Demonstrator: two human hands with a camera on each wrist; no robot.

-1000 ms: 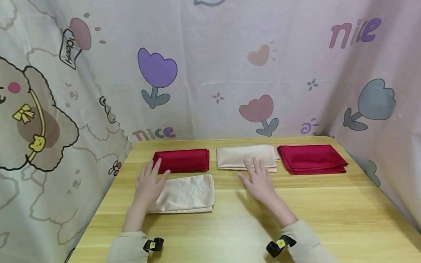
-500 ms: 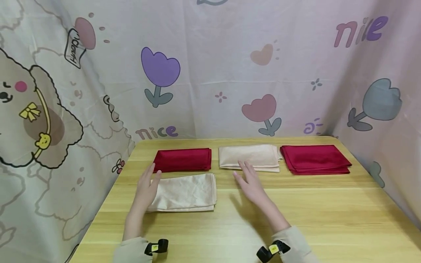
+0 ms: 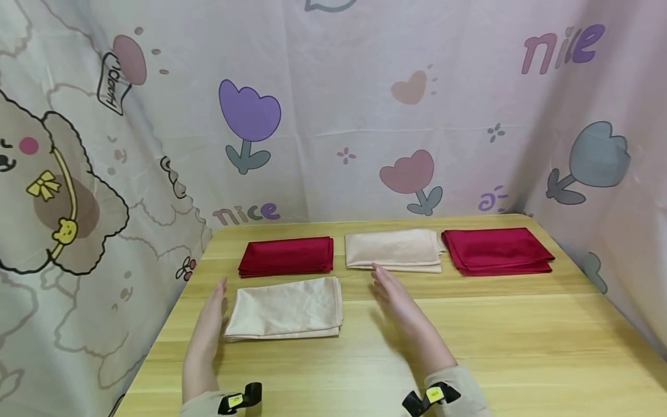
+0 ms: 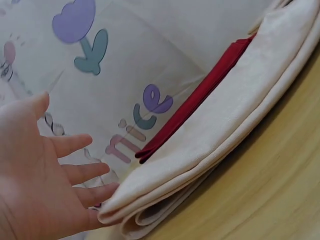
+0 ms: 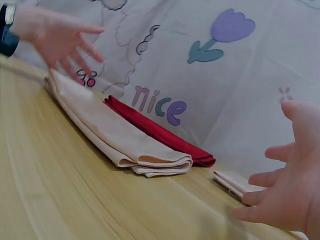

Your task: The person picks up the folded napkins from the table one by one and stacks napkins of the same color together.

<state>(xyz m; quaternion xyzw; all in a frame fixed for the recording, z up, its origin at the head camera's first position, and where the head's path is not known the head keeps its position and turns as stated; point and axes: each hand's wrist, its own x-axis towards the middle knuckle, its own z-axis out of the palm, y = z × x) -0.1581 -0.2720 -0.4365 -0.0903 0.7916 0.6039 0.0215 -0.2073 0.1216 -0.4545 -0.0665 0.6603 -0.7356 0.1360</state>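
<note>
The fingers (image 4: 87, 174) of the left hand (image 3: 207, 321) are straight and spread apart, and they hold nothing. The fingers (image 5: 270, 177) of the right hand (image 3: 398, 298) are a bit bent, with gaps between them, and they hold nothing too. The front cream cloth (image 3: 286, 310) lies folded flat on the table (image 3: 521, 330), in between the two hands. The left hand is just beside its left end, and I can't tell if the fingertips touch it. The right hand is near its other end, with its fingertips by the front edge of the back cream cloth (image 3: 393, 249). I can't tell if they touch that one. The left red cloth (image 3: 286, 256) is folded just behind the front cream one, and the right red cloth (image 3: 497, 251) is folded at the far right. Each arm has a pale sleeve (image 3: 461, 388) and a black band (image 3: 238, 401). Behind the table hangs a big white curtain (image 3: 328, 75) with a purple flower (image 3: 250, 113) and the word "nice" on it
</note>
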